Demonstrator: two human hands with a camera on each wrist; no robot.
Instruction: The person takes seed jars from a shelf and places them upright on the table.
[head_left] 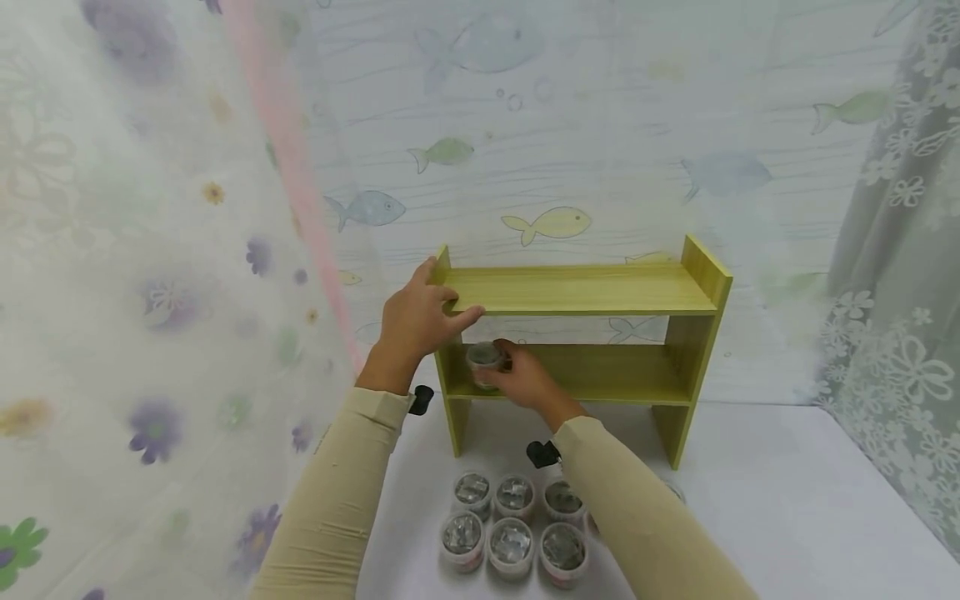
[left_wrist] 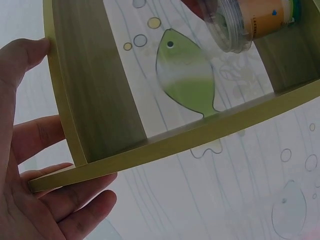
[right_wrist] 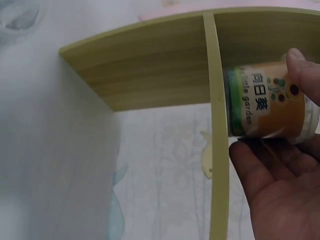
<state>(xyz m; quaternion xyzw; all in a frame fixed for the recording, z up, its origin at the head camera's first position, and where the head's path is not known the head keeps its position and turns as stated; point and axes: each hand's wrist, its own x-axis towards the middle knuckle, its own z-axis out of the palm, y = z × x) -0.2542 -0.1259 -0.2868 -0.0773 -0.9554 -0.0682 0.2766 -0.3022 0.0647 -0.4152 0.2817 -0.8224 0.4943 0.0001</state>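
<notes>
A yellow-green two-tier wooden shelf (head_left: 585, 292) stands upright on the table. My left hand (head_left: 420, 312) grips its upper left corner, thumb along the front edge and other fingers around the side panel and board, as the left wrist view shows. My right hand (head_left: 528, 379) holds a small clear plastic jar (head_left: 483, 357) at the left end of the lower tier. In the right wrist view the jar's orange-and-green label (right_wrist: 265, 100) reads "little garden", and its green-banded end is right at the lower board. Thumb and fingers lie on opposite sides of it.
Several similar lidded jars (head_left: 511, 546) stand in two rows on the white table (head_left: 810, 500), in front of the shelf. My right forearm partly covers the ones at the right. Behind the shelf hangs a fish-print curtain (head_left: 555, 225); a flowered one (head_left: 157, 333) hangs at the left.
</notes>
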